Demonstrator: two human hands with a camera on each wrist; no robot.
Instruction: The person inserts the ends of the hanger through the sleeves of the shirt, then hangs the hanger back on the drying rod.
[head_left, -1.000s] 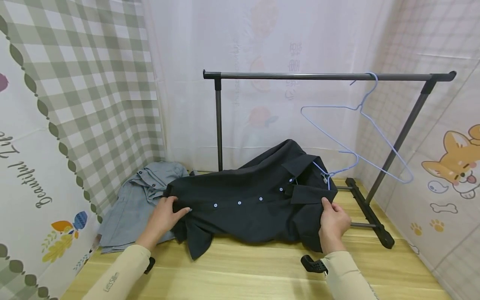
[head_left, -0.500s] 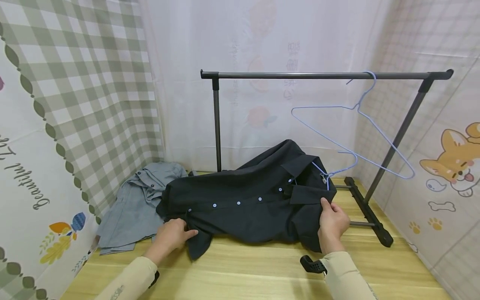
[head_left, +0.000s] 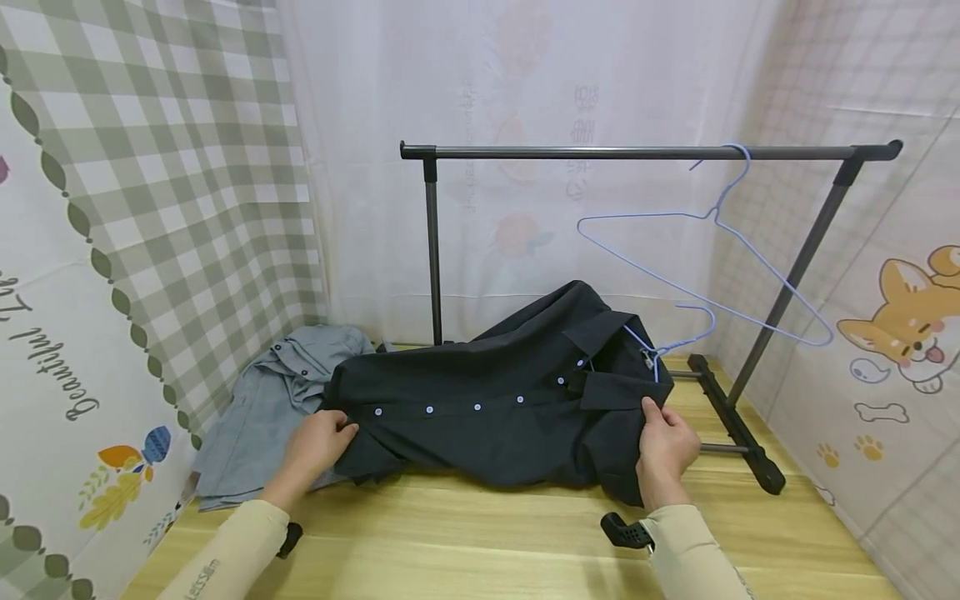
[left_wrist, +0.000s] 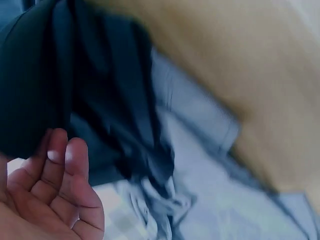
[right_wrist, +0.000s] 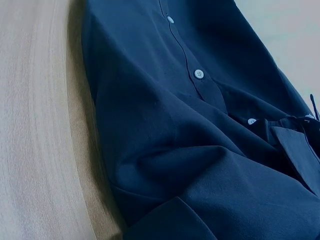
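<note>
A dark button-up shirt (head_left: 480, 450) lies sideways on the wooden table, its collar to the right. Out of the neck opening comes the hook of a blue wire hanger (head_left: 713, 319); the rest of that hanger is mostly hidden inside the shirt. My left hand (head_left: 315, 442) pinches the bottom hem at the left end. The left wrist view shows the fingers (left_wrist: 57, 155) curled at the edge of the lifted dark cloth. With thumb and fingers, my right hand (head_left: 666, 442) grips the shoulder just below the collar. The right wrist view shows only the buttoned front and table.
Behind the shirt stands a dark metal clothes rack (head_left: 525, 153). Another blue wire hanger (head_left: 643, 216) hangs from its rail at the right. A crumpled grey-blue garment (head_left: 258, 442) lies at the left, partly beneath the shirt. Patterned cloth curtains (head_left: 225, 167) enclose the table.
My left hand moved down to the lower hem corner, then back up and left with the hem, drawing the loose corner flap flatter. The right hand kept its hold. The hanger on the rail turned slightly.
</note>
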